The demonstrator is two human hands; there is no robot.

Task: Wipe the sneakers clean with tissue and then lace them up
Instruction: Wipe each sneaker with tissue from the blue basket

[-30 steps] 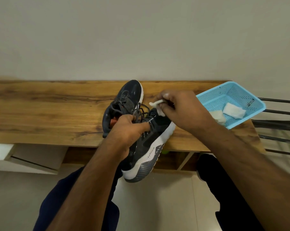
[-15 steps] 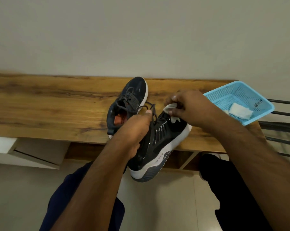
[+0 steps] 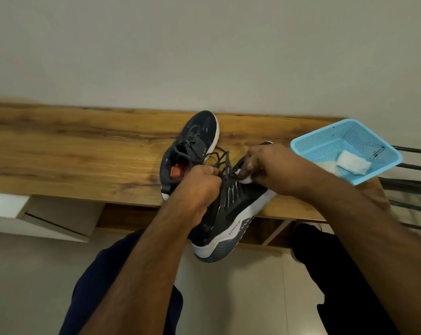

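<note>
Hands [image 3: 204, 183] [image 3: 267, 165] gripping sneaker [image 3: 231, 209] and tissue [image 3: 245, 178], second sneaker [image 3: 195, 146] behind, blue basket [image 3: 325, 143] rightward.

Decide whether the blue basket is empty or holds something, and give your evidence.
Not empty. The blue basket holds a folded white tissue, lying against its near wall.

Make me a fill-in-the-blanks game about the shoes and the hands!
1. The right hand pinches a white ____ against the held sneaker.
2. The left hand grips that sneaker near its ____.
3. The other sneaker rests on the wooden ____.
4. More tissues lie in the ____ basket.

Missing words: tissue; laces; table; blue
</note>
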